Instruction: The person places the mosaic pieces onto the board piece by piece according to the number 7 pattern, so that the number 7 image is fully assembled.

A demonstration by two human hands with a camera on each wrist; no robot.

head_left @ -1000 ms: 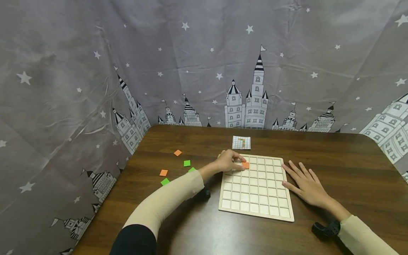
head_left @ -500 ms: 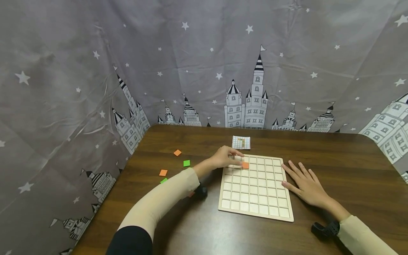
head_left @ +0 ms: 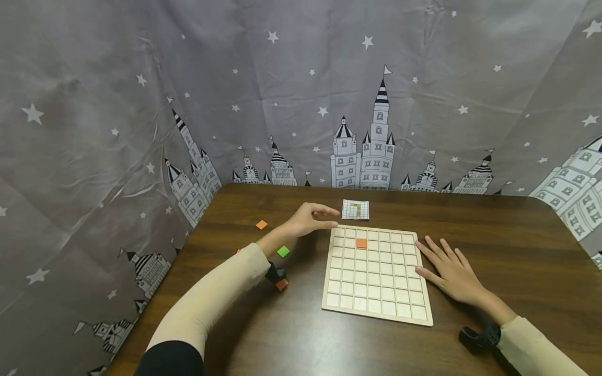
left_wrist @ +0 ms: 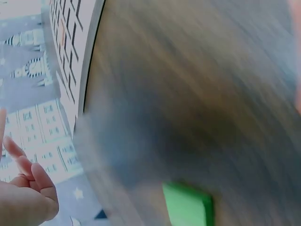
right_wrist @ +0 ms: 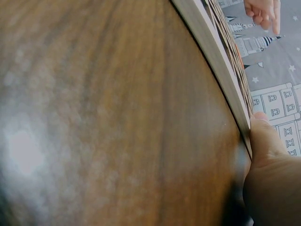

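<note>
In the head view a pale wooden grid board (head_left: 373,277) lies on the table. One orange square tile (head_left: 361,243) sits in a cell near its far left corner. My left hand (head_left: 305,220) hovers beside that corner with nothing in its fingers, thumb and fingers apart. My right hand (head_left: 449,271) lies with fingers spread at the board's right edge, fingertips and thumb touching the rim. The right wrist view shows the right thumb (right_wrist: 265,136) against the board's side. Under the left arm is a green tile (head_left: 283,251), seen blurred in the left wrist view.
Behind the board lies a small printed grid card (head_left: 355,209). Left of it are a loose orange tile (head_left: 261,224) and a reddish-orange tile (head_left: 281,284) by the left wrist strap. The left sleeve hides part of the table. A grey castle-print curtain (head_left: 282,94) hangs behind.
My left hand has let go of the orange tile, which stays in its cell, and has drawn back left off the board. The right hand has not moved.
</note>
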